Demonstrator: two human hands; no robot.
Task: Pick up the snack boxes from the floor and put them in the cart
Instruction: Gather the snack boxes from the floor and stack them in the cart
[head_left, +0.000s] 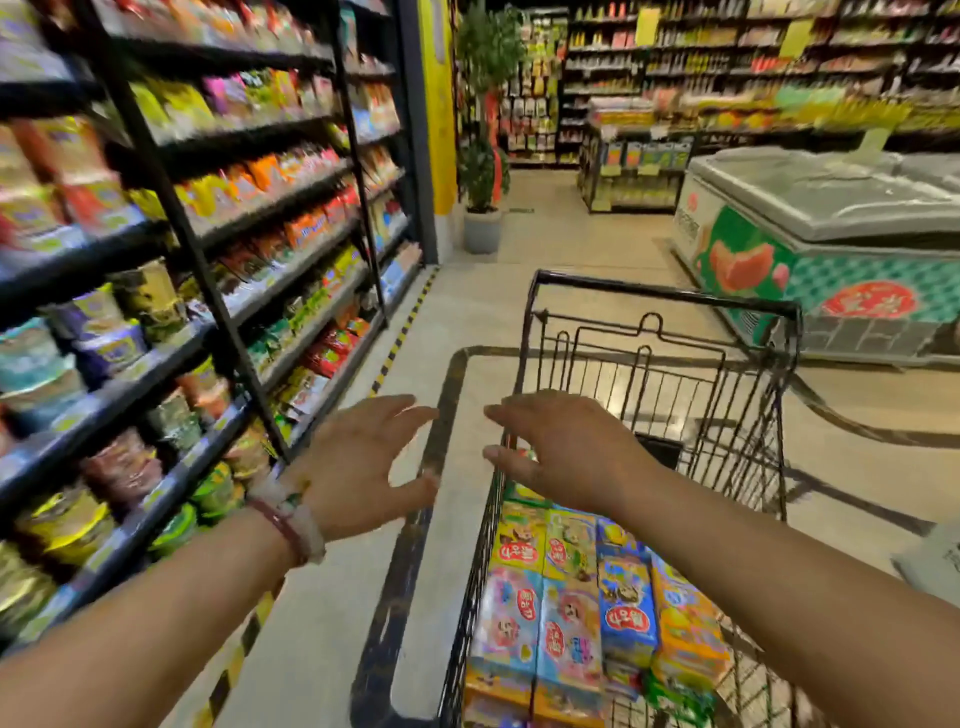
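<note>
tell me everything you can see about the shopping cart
The shopping cart is a black wire basket with a thicker dark top rim, standing upright on the tiled aisle floor beside the snack shelves. Its near part holds colourful snack boxes packed in rows; the far part shows bare wire. The right hand hovers open above its left rim; whether it touches is unclear. The left hand is off to the cart's left.

- The left hand (363, 462) is reaching forward, palm down, fingers straight and spread, holding nothing.
- The right hand (561, 447) is stretching forward beside it, fingers extended, gripping nothing.
- Both forearms are extending out, bare.
</note>
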